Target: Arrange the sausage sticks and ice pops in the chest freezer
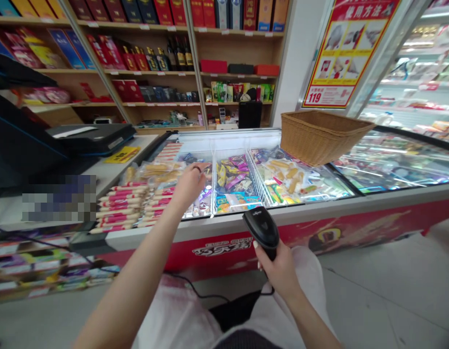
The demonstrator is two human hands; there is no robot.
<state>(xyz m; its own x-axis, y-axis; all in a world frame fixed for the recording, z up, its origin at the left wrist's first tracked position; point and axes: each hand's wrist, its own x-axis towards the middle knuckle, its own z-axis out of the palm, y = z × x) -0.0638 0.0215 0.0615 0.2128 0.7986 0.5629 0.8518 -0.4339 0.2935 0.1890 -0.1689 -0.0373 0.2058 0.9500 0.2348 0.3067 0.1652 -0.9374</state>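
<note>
My right hand (280, 269) is wrapped round the handle of a black barcode scanner (261, 227), its head tilted up toward the chest freezer (224, 237). A dark cable trails below it. My left hand (193, 182) reaches over the freezer's glass top, with at least one finger stretched out to the right and a dark ring on a finger. I see nothing held in it; whether it touches the glass I cannot tell. Beside it lie packaged sausages (120, 206) in rows. Bagged frozen goods (233, 177) fill wire-divided compartments to its right.
A wicker basket (315, 138) stands on the freezer's glass. At left is a counter with a black machine (97, 138) and a yellow card (123, 155). Shelves of boxes and bottles (180, 53) line the back. A red poster (349, 53) hangs at right.
</note>
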